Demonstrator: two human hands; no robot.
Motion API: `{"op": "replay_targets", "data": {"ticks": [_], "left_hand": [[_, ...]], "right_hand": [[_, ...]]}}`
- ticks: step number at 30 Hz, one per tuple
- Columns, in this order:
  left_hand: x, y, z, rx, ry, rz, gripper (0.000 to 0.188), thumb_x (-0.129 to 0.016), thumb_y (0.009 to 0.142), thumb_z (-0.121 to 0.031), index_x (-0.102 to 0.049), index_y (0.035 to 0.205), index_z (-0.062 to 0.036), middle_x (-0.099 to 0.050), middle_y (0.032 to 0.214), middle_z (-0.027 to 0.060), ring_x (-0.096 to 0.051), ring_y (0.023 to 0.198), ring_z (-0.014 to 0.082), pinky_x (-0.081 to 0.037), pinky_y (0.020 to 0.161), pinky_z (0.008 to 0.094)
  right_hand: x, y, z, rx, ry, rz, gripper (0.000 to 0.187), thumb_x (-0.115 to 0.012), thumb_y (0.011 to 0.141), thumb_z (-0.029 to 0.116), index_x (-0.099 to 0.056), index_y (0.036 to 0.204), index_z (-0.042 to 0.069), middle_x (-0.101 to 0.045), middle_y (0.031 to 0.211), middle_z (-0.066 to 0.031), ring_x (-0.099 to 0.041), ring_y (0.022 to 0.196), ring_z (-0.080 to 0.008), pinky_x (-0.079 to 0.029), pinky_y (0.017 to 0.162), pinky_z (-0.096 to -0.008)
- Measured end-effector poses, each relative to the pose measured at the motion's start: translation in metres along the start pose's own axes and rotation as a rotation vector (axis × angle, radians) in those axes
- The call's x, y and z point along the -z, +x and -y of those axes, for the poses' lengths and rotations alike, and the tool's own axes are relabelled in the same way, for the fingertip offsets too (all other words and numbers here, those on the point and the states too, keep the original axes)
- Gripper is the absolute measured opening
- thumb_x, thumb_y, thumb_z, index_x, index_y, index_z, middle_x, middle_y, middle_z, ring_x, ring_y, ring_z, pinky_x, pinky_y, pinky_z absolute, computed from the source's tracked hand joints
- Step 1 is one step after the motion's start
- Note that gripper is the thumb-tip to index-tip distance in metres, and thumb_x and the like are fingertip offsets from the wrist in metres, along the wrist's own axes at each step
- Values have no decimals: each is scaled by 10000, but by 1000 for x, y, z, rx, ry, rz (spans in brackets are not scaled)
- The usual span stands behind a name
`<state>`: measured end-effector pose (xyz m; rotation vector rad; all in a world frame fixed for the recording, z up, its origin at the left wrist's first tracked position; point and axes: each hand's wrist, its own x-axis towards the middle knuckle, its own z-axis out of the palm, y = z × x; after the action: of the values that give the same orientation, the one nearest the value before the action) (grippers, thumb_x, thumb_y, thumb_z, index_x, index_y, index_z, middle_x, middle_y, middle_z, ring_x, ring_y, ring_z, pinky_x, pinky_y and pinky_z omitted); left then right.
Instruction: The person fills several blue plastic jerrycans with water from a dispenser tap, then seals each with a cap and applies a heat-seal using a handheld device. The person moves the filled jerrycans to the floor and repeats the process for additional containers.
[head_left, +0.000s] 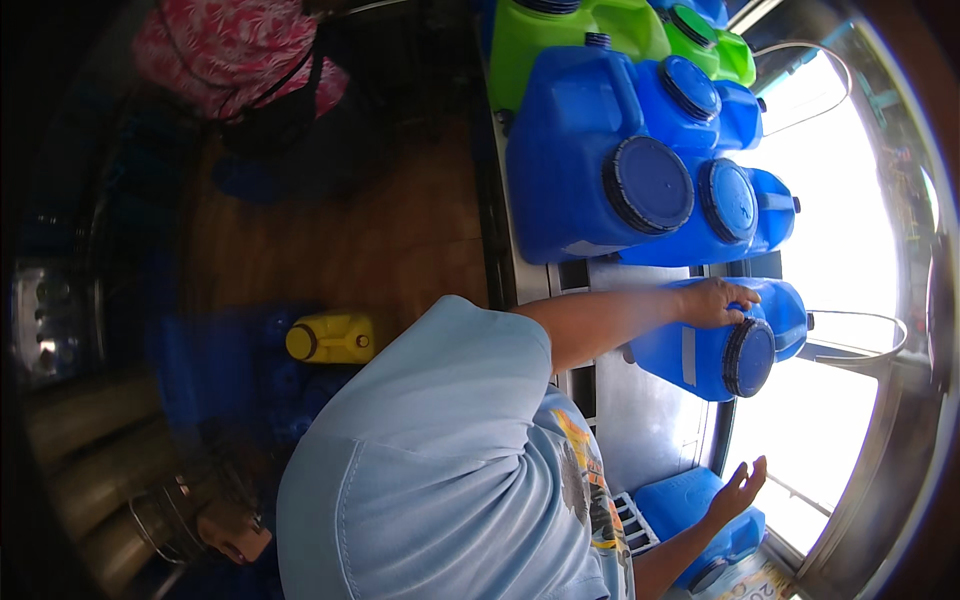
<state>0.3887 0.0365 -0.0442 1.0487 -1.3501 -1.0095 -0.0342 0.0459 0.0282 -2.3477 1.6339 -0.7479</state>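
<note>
My left hand (715, 303) is closed on the top of a blue plastic jug (685, 358) with a dark screw cap, which lies toward the bright window. Its handle is mostly hidden under my fingers. Lower down, my right hand (738, 490) is raised with its fingers apart, holding nothing. Behind that forearm rests another blue jug (680, 500), partly covered by my arm. Above my left arm, several large blue jugs (570, 150) with wide round caps stand close together on the metal counter (640, 420).
Green jugs (520, 50) stand beyond the blue ones. A yellow jug (345, 337) sits among dark blue containers on the left, behind my shoulder. Another person in a pink patterned top (225, 50) is at the upper left, over a brown floor (420, 220). Wire loops (880, 318) hang by the window.
</note>
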Motion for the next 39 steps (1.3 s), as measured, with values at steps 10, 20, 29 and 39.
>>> {"op": "replay_targets", "data": {"ticks": [10, 20, 29, 39], "left_hand": [[-25, -209, 35, 148, 530, -207, 789, -693, 877, -358, -379, 1539, -65, -408, 1563, 198, -401, 1439, 368, -325, 1199, 470], [-88, -570, 87, 920, 352, -864, 778, -745, 864, -375, -452, 1477, 3, -485, 1508, 231, -503, 1370, 355, -411, 1135, 435], [-112, -593, 89, 904, 349, -896, 778, -769, 839, -410, -497, 1456, -22, -579, 1412, 225, -572, 1290, 367, -449, 1086, 428], [-4, -735, -13, 1139, 350, -852, 767, -751, 867, -481, -510, 1443, -36, -587, 1401, 222, -572, 1302, 344, -455, 1080, 403]], "right_hand": [[-68, 141, 204, 606, -303, 598, 637, -575, 953, 462, -532, 1455, 72, -473, 1515, -225, -461, 1398, -412, -375, 1137, -532], [-66, 188, 137, 900, -151, 491, 529, -632, 984, 350, -527, 1433, 92, -635, 1279, -219, -625, 1185, -357, -499, 968, -483], [-83, 216, 128, 810, -65, 619, 580, -728, 940, 286, -522, 1430, 55, -639, 1306, -170, -636, 1160, -312, -538, 933, -440], [-82, 198, 133, 799, -176, 827, 897, -713, 890, 447, -301, 1582, 50, -347, 1590, -216, -305, 1486, -371, -248, 1217, -492]]}}
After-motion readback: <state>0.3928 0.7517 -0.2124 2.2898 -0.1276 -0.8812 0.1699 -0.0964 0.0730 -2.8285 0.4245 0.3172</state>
